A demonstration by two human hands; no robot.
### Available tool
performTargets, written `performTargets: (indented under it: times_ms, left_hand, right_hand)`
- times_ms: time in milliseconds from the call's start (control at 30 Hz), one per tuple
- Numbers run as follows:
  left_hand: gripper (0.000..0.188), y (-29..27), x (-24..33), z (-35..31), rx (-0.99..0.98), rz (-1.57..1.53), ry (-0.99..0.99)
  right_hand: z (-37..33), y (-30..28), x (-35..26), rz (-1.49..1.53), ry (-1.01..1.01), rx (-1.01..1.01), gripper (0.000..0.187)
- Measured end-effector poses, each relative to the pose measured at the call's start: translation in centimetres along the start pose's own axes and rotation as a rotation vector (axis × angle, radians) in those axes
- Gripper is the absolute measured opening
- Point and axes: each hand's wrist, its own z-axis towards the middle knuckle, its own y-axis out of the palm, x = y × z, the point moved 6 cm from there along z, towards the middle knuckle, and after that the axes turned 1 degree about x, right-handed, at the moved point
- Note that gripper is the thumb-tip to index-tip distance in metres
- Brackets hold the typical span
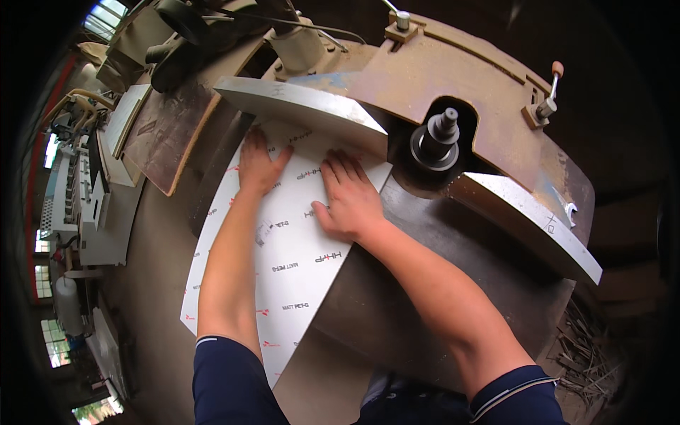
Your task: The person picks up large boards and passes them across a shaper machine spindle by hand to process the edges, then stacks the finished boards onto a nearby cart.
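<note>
A white flat panel [301, 244] covered in printed film lies on the dark machine table [432, 297] and overhangs its near left side. My left hand [260, 166] rests flat on the panel's far left part, fingers spread. Palm down near the right edge, my right hand [350, 202] presses on the same panel with its fingers stretched forward and thumb out. The panel's far edge sits against or very close to the left metal fence [312, 103]. Just right of its far corner stands a dark upright spindle [439, 138].
Right of the spindle runs a second metal fence [531, 219]. A tan cover plate [418, 74] with clamp levers surrounds the spindle's back. A brown board [170, 134] stands at left. Thin scrap strips [591, 354] are heaped on the floor at lower right.
</note>
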Motion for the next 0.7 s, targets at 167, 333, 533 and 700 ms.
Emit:
performTargets:
  times_ms: [167, 333, 533, 700]
  left_hand:
    - [0.082, -2.6, -4.3, -6.6, 0.035, -0.069, -0.077]
    - [0.083, -8.9, -17.4, -17.7, -0.032, 0.081, -0.485]
    - [0.07, -10.0, -21.4, -23.3, -0.415, -0.34, -0.696]
    - [0.073, -10.1, -21.3, -23.5, -0.525, -0.358, -0.786]
  right_hand:
    - [0.0, -0.2, 0.0, -0.094, 0.018, -0.071, 0.066]
    - [0.4, -0.5, -1.0, -0.124, -0.021, -0.022, 0.06]
    - [-0.1, -0.7, -1.6, -0.074, 0.012, 0.037, 0.046]
    - [-10.5, -1.8, -9.5, 0.295, -0.053, 0.006, 0.018]
